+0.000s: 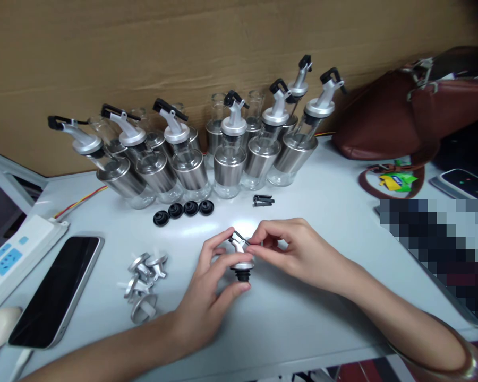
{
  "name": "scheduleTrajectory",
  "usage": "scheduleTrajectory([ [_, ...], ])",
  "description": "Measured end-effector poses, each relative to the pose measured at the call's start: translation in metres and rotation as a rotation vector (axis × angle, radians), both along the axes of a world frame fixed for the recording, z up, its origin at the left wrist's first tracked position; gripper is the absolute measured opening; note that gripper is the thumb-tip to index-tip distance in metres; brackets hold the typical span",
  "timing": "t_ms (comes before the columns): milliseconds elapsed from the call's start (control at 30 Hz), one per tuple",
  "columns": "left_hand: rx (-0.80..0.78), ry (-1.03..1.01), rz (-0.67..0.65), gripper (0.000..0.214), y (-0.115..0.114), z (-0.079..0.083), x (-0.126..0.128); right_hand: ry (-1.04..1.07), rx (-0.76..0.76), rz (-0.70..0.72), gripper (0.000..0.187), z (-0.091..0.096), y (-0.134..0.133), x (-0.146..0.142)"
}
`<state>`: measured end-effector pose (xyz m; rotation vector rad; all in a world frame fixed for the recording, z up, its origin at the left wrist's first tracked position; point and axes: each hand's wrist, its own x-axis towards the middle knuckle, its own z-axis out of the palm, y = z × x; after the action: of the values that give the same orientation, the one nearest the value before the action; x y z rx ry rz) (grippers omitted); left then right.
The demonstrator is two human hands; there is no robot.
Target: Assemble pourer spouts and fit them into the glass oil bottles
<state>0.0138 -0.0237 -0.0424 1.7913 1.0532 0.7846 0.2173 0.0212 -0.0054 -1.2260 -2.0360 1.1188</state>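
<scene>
My left hand [207,297] is closed round a silver pourer spout [241,254] with a black stopper under its cap, held just above the white table [302,318]. My right hand [290,249] pinches at the spout's tip, fingers pressed together on something I cannot make out. A black lever clip [263,200] lies on the table beyond my hands. Several black rubber stoppers [183,210] sit in a row to its left. A heap of silver spouts [145,281] lies left of my left hand.
Several glass and steel dispenser bottles [227,159] stand along the cardboard wall, most fitted with spouts. A black phone [58,289] and a white power strip [11,260] lie at the left. A brown bag [414,111] and another phone [468,183] are at the right.
</scene>
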Motion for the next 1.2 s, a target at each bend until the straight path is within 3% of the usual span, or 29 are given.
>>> scheduleTrajectory([
  [133, 0.023, -0.020, 0.019, 0.032, 0.0008, -0.0013, -0.0003, -0.019, 0.024, 0.032, 0.014, 0.0010, -0.0002, -0.0015],
  [300, 0.031, -0.058, -0.006, 0.031, 0.0009, -0.0010, 0.0005, 0.035, 0.085, -0.096, 0.015, -0.0004, -0.0020, -0.0038],
  [533, -0.020, -0.065, 0.013, 0.029, 0.0012, -0.0017, 0.0007, 0.105, 0.115, -0.159, 0.014, -0.0012, -0.0015, -0.0043],
  [967, -0.030, -0.096, 0.027, 0.026, 0.0001, -0.0013, 0.0012, 0.045, -0.027, -0.064, 0.015, 0.0009, -0.0026, -0.0041],
  [1200, -0.052, -0.102, 0.035, 0.027, -0.0016, -0.0005, -0.0012, 0.045, -0.022, -0.037, 0.017, 0.0031, -0.0027, -0.0031],
])
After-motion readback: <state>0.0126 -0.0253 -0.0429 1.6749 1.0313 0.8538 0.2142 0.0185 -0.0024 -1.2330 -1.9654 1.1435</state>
